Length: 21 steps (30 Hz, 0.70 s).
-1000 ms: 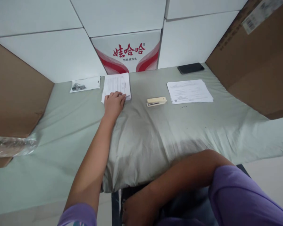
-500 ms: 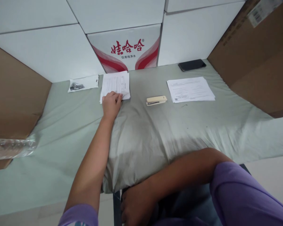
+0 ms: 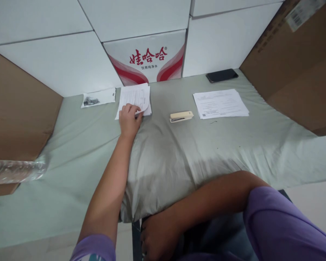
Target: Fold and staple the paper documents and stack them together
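My left hand is at the near edge of the left stack of printed papers. Its thumb and fingers pinch the lower right corner of the top sheet, which curls up off the pages beneath. Low in the view, my right hand rests by my lap below the table edge; its fingers are bent and mostly in shadow, so what they do is unclear. Between the two paper stacks lies a cream stapler. The right stack of papers lies flat, away from both hands.
A clear packet with dark small pieces lies left of the papers. A black phone sits at the back right. White boxes line the back, brown cartons flank the cloth-covered table, and a plastic bottle lies at left.
The corner of the top sheet has lifted and curled further under my left hand's fingers. My right hand stays in place. The view has shifted slightly.
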Motion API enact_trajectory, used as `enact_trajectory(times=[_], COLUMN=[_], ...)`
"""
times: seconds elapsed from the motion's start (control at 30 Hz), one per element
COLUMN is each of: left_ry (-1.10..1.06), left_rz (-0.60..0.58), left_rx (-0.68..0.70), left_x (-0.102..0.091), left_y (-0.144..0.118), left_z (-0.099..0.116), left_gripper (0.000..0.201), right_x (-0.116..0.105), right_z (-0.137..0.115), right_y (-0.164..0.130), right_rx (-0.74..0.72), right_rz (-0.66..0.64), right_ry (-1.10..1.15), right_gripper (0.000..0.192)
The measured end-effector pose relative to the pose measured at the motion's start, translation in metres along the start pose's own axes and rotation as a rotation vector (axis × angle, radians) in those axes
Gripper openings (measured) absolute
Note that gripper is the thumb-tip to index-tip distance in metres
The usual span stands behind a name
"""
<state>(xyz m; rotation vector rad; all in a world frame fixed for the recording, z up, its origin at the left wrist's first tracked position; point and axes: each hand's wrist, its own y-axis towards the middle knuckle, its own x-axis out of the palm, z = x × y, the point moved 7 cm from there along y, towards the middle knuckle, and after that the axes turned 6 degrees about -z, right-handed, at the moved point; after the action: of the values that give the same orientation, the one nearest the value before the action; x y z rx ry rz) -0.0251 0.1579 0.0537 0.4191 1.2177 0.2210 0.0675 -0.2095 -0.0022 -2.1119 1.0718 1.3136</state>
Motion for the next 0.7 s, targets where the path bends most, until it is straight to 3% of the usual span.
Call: enact_trajectory(times=[0.23, 0.5, 0.7], left_ry=[-0.006, -0.005, -0.053], left_rz=[-0.010, -0.148, -0.194], left_rx=[0.059, 0.177, 0.153], left_x=[0.000, 0.008, 0.012], left_y=[-0.001, -0.002, -0.003], left_z=[0.005, 0.014, 0.011], left_gripper=[0.005, 0.023, 0.031], right_x=[0.003, 0.000, 0.000], right_z=[0.002, 0.002, 0.004], right_y=[0.003, 0.000, 0.002], right_rx=[-0.057, -0.069, -0.060], right_rz=[0.117, 0.072, 0.101], right_ry=[-0.027, -0.011, -0.010], right_gripper=[0.026, 0.028, 0.028])
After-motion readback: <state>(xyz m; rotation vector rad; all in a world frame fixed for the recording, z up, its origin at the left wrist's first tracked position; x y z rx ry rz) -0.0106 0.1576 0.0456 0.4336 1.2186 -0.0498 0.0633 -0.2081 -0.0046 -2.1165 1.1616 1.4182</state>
